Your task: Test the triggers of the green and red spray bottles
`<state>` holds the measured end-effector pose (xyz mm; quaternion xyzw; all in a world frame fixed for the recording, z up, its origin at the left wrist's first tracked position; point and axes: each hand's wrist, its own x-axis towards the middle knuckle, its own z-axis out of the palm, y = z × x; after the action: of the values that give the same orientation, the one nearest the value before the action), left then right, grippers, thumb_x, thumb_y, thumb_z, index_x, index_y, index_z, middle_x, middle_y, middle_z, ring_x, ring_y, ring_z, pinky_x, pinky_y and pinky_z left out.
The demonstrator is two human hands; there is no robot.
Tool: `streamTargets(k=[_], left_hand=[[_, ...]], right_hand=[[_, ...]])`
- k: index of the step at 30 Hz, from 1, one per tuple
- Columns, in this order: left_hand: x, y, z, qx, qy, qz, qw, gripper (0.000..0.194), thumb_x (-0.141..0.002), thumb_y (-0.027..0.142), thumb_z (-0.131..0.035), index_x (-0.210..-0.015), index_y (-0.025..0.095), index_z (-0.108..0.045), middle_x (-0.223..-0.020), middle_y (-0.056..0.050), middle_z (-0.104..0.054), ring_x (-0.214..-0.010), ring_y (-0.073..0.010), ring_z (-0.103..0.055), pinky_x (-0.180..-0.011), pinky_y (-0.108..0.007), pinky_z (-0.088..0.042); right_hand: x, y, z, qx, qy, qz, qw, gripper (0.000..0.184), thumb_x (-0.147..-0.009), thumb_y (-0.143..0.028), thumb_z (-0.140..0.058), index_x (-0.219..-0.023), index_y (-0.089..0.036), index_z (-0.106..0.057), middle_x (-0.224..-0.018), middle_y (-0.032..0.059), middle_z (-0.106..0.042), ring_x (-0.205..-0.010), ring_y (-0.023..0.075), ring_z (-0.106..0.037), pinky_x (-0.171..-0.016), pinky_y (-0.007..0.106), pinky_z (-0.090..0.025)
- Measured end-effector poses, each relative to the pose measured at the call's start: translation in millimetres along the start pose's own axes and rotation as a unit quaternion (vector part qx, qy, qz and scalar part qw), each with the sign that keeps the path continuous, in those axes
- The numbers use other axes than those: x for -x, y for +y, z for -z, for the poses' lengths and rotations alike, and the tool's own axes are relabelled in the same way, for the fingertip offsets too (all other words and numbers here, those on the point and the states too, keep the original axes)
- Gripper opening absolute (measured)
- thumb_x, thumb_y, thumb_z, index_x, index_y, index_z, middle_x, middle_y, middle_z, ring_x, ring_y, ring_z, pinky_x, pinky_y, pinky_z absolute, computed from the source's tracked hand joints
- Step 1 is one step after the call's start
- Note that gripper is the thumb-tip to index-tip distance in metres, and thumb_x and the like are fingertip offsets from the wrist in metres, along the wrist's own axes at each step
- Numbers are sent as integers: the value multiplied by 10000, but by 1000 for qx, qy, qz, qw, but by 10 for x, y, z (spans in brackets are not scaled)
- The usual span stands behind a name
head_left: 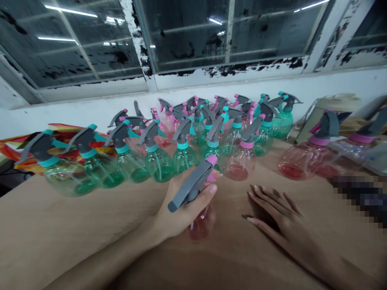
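My left hand [181,205] is wrapped round the neck of a pink spray bottle [202,226] with a grey trigger head and pink nozzle. The bottle stands on the wooden table [121,237], its neck hidden by my fingers. My right hand [278,215] rests palm down on the tabletop with its fingers spread, holding nothing. Just behind the held bottle is another pink spray bottle [241,165]. Green spray bottles [159,165] with turquoise collars form a row in front of more pink and green ones.
Two pink spray bottles [298,161] stand at the right, near a beige jug [322,108]. A colourful red and yellow wrapping [75,135] lies at the back left. Behind the table are a white wall [99,110] and windows with peeling paint.
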<state>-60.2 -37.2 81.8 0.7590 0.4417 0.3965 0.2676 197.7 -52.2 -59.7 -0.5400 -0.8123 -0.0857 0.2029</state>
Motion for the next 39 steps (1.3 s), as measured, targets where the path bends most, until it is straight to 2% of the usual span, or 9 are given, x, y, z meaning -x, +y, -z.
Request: streamTargets(k=[9, 14, 18, 21, 23, 27, 30, 35, 39], left_hand=[[15, 28, -1, -9, -2, 13, 1000, 221, -796, 298, -513, -967, 192, -607, -663, 10, -616, -577, -153, -564, -623, -294, -488], [21, -21, -57, 36, 7, -3, 999, 197, -804, 271, -539, -993, 222, -567, -912, -15, -676, -785, -157, -640, -759, -282, -503], [-28, -13, -262, 67, -4, -1, 998, 203, -848, 323, -531, -1027, 229, -541, -815, 4, -667, -760, -147, -635, -749, -281, -500], [-118, 67, -511, 108, -17, -16, 994, 235, -854, 350, -536, -1050, 219, -536, -930, -24, -659, -843, -155, -624, -803, -300, -485], [-195, 136, -692, 125, -25, -31, 991, 257, -852, 357, -539, -1068, 217, -539, -1007, -41, -648, -915, -170, -615, -844, -319, -473], [-371, 259, -1001, 117, -40, -37, 992, 311, -842, 413, -538, -1088, 223, -534, -1023, -48, -650, -890, -184, -615, -838, -346, -479], [-496, 325, -1126, 108, -53, -39, 992, 390, -824, 451, -551, -1138, 226, -499, -1061, -62, -639, -883, -197, -614, -822, -364, -485], [-531, 305, -1129, 49, -64, -49, 996, 624, -777, 478, -606, -1298, 244, -355, -1214, -102, -574, -1095, -300, -538, -923, -500, -414], [-316, 105, -1074, -7, -77, -50, 996, 459, -797, 399, -605, -1196, 241, -443, -1212, -78, -563, -1106, -268, -530, -924, -448, -438]], right_hand=[[-3, 16, -16, -12, 16, 6, 1000, 600, -828, -582, -434, -1299, -212, -470, -1345, 75, -489, -1254, 282, -408, -1056, 543, -240], [-55, -134, 191, -114, -23, 5, 993, 519, -839, -520, -473, -1291, -265, -461, -1305, 41, -535, -1256, 262, -408, -1056, 534, -268], [-79, -370, 462, -231, -57, -20, 971, 527, -815, -505, -521, -1289, -296, -429, -1302, 52, -530, -1219, 261, -452, -981, 480, -398], [-78, -482, 580, -287, -53, -17, 956, 663, -777, -507, -568, -1349, -289, -314, -1316, 88, -503, -1189, 282, -477, -951, 482, -420], [-81, -491, 602, -294, -29, -43, 954, 692, -747, -528, -591, -1325, -257, -325, -1259, 114, -537, -1138, 303, -515, -906, 487, -447], [-107, -361, 600, -269, 20, -136, 953, 551, -712, -585, -593, -1096, -212, -464, -1026, 103, -631, -930, 290, -611, -735, 427, -510], [-129, -185, 614, -228, 31, -151, 961, 490, -728, -606, -560, -998, -206, -483, -959, 98, -642, -857, 277, -619, -693, 410, -501], [-183, 197, 635, -147, 61, -125, 979, 566, -765, -604, -501, -1129, -172, -481, -1032, 132, -636, -984, 310, -581, -775, 445, -477], [-325, 482, 661, -73, 80, -106, 988, 556, -795, -583, -457, -1164, -169, -501, -1105, 151, -606, -1013, 321, -566, -814, 465, -451]])
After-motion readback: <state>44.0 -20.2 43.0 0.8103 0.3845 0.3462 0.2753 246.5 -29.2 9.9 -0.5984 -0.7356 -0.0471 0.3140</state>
